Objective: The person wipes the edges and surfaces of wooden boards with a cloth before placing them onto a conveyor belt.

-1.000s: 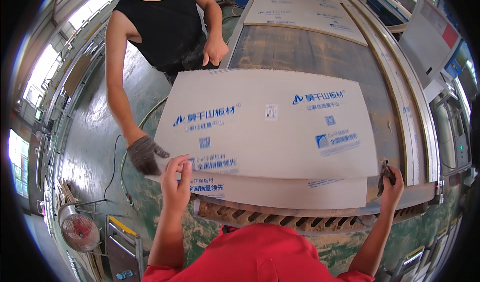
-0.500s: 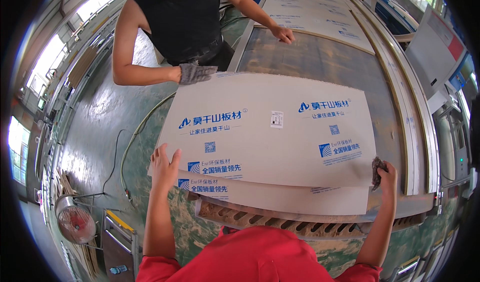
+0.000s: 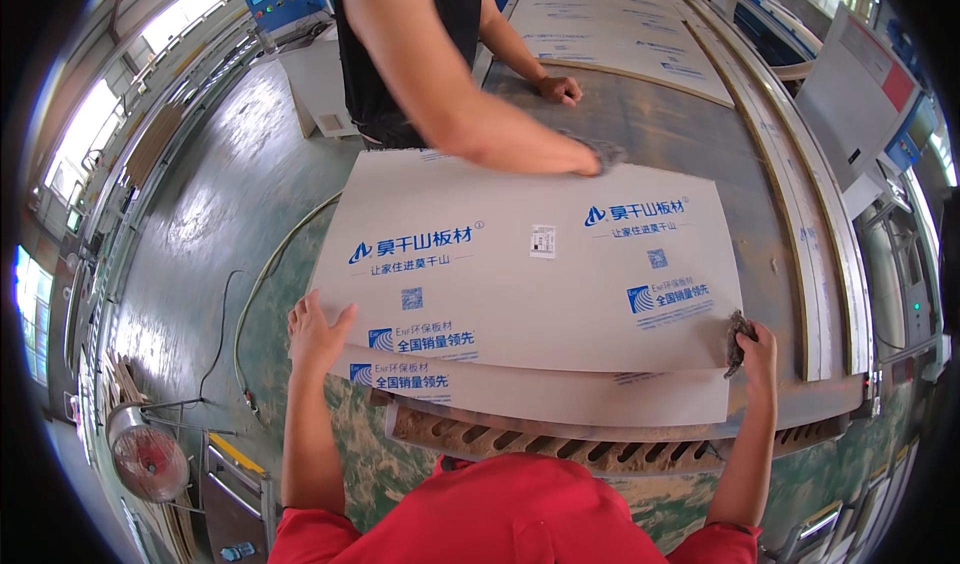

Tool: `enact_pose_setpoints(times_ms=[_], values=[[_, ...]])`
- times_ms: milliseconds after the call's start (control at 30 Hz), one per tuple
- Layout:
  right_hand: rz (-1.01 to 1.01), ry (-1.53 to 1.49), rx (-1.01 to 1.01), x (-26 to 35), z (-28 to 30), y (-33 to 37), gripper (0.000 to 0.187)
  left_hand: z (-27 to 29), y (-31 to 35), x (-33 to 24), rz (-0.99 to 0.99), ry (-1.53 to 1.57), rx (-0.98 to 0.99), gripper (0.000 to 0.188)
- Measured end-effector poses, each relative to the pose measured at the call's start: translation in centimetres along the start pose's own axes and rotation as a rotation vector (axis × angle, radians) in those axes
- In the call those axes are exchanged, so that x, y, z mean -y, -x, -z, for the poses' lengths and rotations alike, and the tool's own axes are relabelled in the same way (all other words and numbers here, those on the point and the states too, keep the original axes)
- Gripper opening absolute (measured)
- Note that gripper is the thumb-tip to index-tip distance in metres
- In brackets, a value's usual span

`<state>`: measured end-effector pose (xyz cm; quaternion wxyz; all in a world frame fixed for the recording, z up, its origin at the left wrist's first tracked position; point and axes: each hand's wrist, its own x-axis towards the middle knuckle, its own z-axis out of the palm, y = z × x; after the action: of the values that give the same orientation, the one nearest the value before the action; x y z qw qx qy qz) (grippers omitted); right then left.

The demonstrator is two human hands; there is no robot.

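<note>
A large pale panel point(image 3: 500, 274) with blue print lies on a second pale panel point(image 3: 590, 399), which shows along the near side. My left hand point(image 3: 318, 336) is bare and rests at the left edge, fingers stretched out and thumb apart over the upper panel. At the near right corner my right hand point(image 3: 758, 349) is closed round a crumpled dark grey cloth point(image 3: 737, 342), perhaps a glove, against the panel edge. Across from me, a co-worker's blurred, gloved hand point(image 3: 603, 156) is at the far edge. The co-worker's other hand point(image 3: 560, 90) is over the table behind.
The panels lie on a dark, dusty table point(image 3: 660, 129) with a slotted near edge point(image 3: 560, 446). Another printed panel point(image 3: 610, 24) lies farther back, with long strips point(image 3: 800, 234) along the right. A fan point(image 3: 148, 452) and a hose point(image 3: 270, 274) are at left.
The co-worker's gloved hand has swept right from the far left corner along the far edge, the body leaning over with it. My hands stay at the panel's sides.
</note>
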<state>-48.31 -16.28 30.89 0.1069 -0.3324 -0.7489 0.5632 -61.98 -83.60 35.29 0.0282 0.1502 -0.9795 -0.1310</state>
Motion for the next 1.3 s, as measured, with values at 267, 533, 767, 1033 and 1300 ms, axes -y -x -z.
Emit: enact_pose_setpoints(times_ms=[267, 533, 767, 1033, 1300], values=[[0.110, 0.134, -0.105, -1.3, -0.1, 0.1, 0.028, -0.2, -0.6, -0.2, -0.057, -0.068, 0.016, 0.086], [0.098, 0.170, -0.193, -1.4, -0.6, 0.1, 0.034, -1.0, -1.3, 0.6, -0.085, -0.055, 0.027, 0.083], [0.169, 0.262, -0.247, -2.2, -0.7, -0.1, 0.037, -0.9, -1.2, 0.3, -0.081, -0.060, 0.025, 0.078], [0.089, 0.138, -0.236, -1.8, -1.2, -0.1, 0.033, -1.7, -1.6, 2.0, -0.110, -0.001, 0.024, 0.080], [0.044, 0.079, -0.219, -2.4, -0.6, -0.2, 0.026, -0.5, -1.4, 0.3, -0.065, 0.020, 0.066, 0.086]])
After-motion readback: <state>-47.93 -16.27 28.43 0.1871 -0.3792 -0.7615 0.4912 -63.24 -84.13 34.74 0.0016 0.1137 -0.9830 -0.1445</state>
